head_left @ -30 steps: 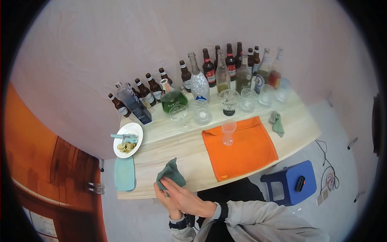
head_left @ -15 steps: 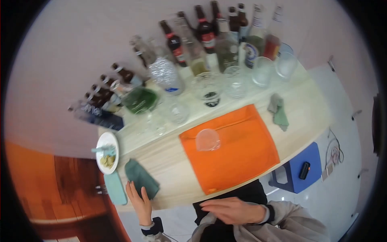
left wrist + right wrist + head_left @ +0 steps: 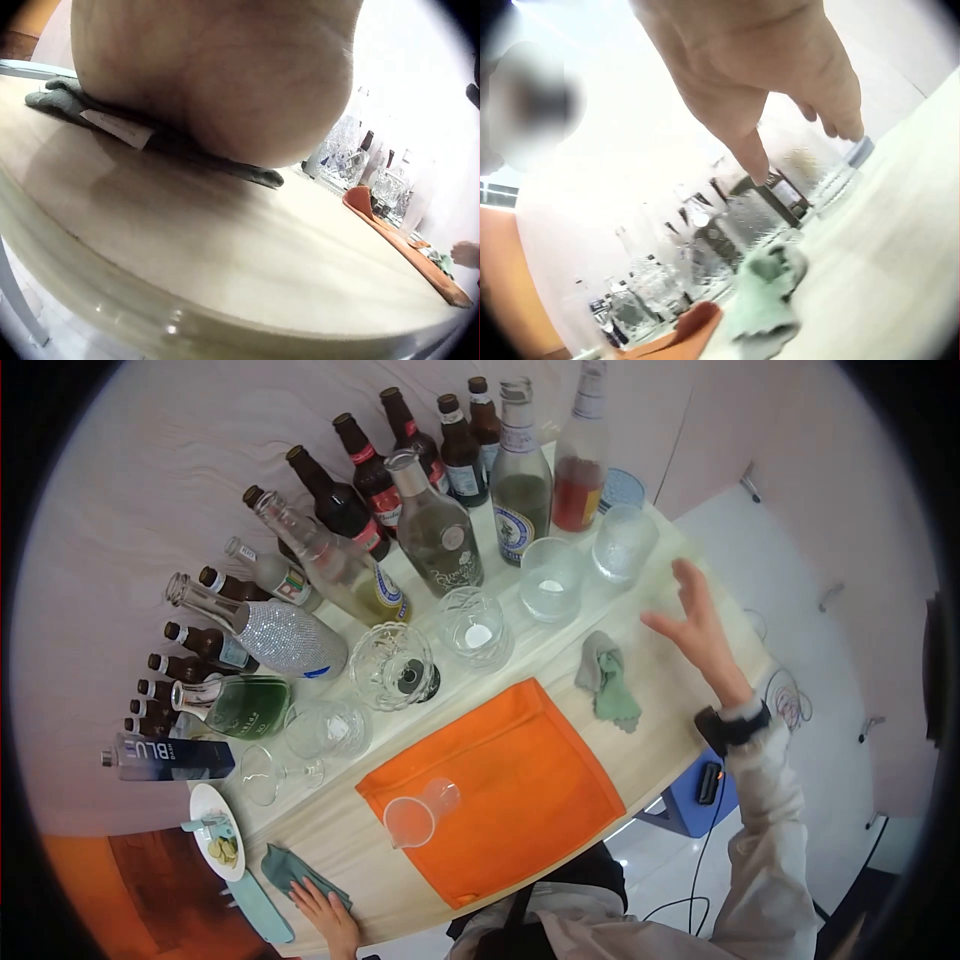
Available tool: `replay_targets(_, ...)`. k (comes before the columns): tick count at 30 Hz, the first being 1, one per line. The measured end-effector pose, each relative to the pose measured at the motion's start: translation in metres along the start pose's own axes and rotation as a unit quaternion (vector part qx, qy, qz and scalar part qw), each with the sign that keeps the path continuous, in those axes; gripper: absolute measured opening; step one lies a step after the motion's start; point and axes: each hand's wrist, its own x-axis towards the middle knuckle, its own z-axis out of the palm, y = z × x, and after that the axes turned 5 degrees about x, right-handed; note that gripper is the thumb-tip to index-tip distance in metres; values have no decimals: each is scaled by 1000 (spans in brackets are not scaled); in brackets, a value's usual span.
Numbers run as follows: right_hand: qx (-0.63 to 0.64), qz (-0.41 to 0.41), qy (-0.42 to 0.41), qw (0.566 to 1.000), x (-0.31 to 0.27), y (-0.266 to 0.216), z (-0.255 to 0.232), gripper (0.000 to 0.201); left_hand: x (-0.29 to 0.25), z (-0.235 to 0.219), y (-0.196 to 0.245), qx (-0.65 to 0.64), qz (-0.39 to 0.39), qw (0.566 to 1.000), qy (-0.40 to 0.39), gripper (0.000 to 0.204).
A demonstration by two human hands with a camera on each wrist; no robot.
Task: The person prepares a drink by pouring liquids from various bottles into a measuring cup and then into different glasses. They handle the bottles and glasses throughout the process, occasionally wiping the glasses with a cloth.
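Around eight o'clock on the bench (image 3: 660, 700), judged from its middle in the head view, yellow-green slices (image 3: 223, 850) and a teal-handled implement (image 3: 208, 822) are held by a white plate (image 3: 207, 800). At nine o'clock, green liquid is contained in a wide-bodied decanter (image 3: 245, 708); between ten and eleven, some yellow liquid is seen in the bottom of a clear bottle (image 3: 340, 560), and at one o'clock the lower part of a tall bottle (image 3: 580, 485) is filled with red. A clear glass (image 3: 411, 822) is stood on an orange cloth (image 3: 520, 790) spread toward six o'clock. Between seven and eight, a dark green cloth (image 3: 283, 868) is laid flat beside a teal mat (image 3: 262, 905), and its near side is covered by the left hand (image 3: 325, 917), which is rested on it with fingers straight and slightly spread. Between two and three o'clock, the right hand (image 3: 700, 640) is raised above the bench, its thumb spread wide of the extended fingers; it is held near, but apart from, a frosted tumbler (image 3: 625, 545) and a crumpled grey-green cloth (image 3: 608, 682). The pale right sleeve (image 3: 770, 840) is stretched up from four o'clock.
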Motion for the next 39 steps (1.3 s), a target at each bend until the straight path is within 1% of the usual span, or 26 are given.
replay_targets(2, -10, -53, 43, 998, 35, 12, 18, 98, 1, 0, 0, 2, -8, 1000, -3, 61)
replay_targets(3, -13, -62, 35, 997, 48, 13, 26, 98, 0, 1, 2, 13, -11, 1000, -6, 60)
replay_targets(5, 109, -52, 54, 991, 66, 13, 42, 97, 0, -3, 12, 9, -17, 1000, 2, 60)
replay_targets(6, 107, -53, 38, 992, 73, 13, 45, 97, 1, -9, 19, -7, -18, 1000, 5, 61)
replay_targets(7, 113, -13, 36, 993, 80, 14, 44, 92, 0, -14, 24, -22, -20, 1000, 8, 62)
replay_targets(8, 119, 28, 36, 992, 83, 14, 44, 86, -2, -12, 24, -17, -16, 1000, 17, 62)
replay_targets(9, 118, 26, 24, 992, 83, 12, 46, 86, -2, -14, 26, -19, -27, 999, 14, 62)
replay_targets(11, 47, -6, 97, 994, 79, 3, 47, 77, 0, -19, 30, -28, -20, 999, 19, 62)
replay_targets(13, 62, -10, 121, 991, 67, -14, 43, 74, 0, -18, 27, -27, -30, 999, 20, 62)
replay_targets(15, 52, -46, 175, 982, 49, -29, 33, 72, 4, -19, 22, -32, -17, 999, 23, 63)
replay_targets(17, 72, -66, 153, 983, 12, -48, 30, 72, 8, -30, 22, -41, -12, 998, 51, 63)
replay_targets(19, 70, -79, 115, 988, -37, -72, 29, 71, 13, -62, 31, -58, -20, 998, -32, 61)
replay_targets(20, 55, -76, 92, 991, -65, -83, 34, 71, 20, -75, 48, -79, 20, 995, 53, 58)
replay_targets(22, 34, -91, 20, 995, -109, -69, 43, 74, 39, -94, 89, -198, 99, 968, 115, 57)
replay_targets(23, 27, -83, -5, 996, -130, -71, 55, 77, 47, -105, 119, -240, 136, 954, 117, 57)
replay_targets(24, 19, -75, -30, 997, -151, -75, 70, 80, 56, -109, 145, -327, 173, 925, 85, 59)
replay_targets(26, 86, -62, -82, 991, -180, -83, 100, 84, 75, -97, 192, -397, 224, 888, 63, 62)
replay_targets(28, 94, -53, -98, 989, -197, -100, 120, 85, 86, -89, 231, -424, 253, 866, 78, 63)
replay_targets(29, 102, -38, -113, 988, -203, -103, 126, 86, 90, -85, 247, -422, 246, 868, 85, 63)
replay_targets(30, 109, -42, -120, 986, -207, -99, 130, 86, 93, -82, 259, -482, 229, 844, 60, 61)
replay_targets(31, 111, -40, -130, 984, -209, -92, 135, 86, 96, -81, 266, -539, 211, 815, 36, 59)
replay_targets(32, 113, -37, -138, 983, -210, -88, 139, 86, 98, -81, 269, -534, 205, 819, 43, 59)
replay_targets(34, 121, -32, -146, 981, -213, -81, 144, 86, 100, -80, 270, -599, 200, 774, -31, 54)
replay_targets(35, 121, -21, -147, 981, -214, -77, 144, 86, 95, -85, 263, -597, 194, 778, -28, 54)
replay_targets(37, 103, -22, -148, 983, -216, -73, 144, 86, 77, -105, 238, -577, 161, 800, 46, 48)
replay_targets(39, 120, -4, -141, 983, -219, -77, 142, 87, 70, -125, 188, -496, 133, 851, 109, 47)
